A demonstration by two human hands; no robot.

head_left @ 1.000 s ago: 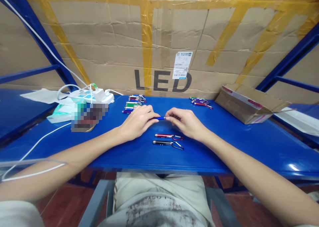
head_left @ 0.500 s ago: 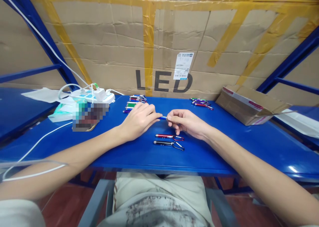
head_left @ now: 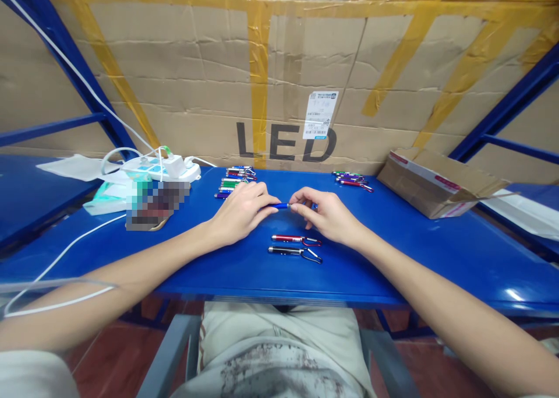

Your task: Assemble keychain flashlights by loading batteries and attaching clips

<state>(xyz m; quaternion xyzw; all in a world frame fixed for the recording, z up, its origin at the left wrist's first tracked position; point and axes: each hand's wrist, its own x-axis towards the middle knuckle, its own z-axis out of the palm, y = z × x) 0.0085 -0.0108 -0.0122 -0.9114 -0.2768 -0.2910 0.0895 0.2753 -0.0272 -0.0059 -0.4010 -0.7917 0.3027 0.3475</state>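
Closest to the bottom of the frame, a black flashlight (head_left: 294, 253) and a red flashlight (head_left: 296, 239) are laid side by side on the blue tabletop (head_left: 437, 252), clips to the right, kept within easy reach. Just above them, mid-frame, a blue flashlight (head_left: 282, 205) is pinched at both ends. The left hand (head_left: 240, 211) is closed on the body and the right hand (head_left: 327, 214) on the tail. Both wrists are kept low, probably for steadiness. Further up, a flashlight pile (head_left: 236, 179) and a cardboard box (head_left: 437, 182) are parked out of the way.
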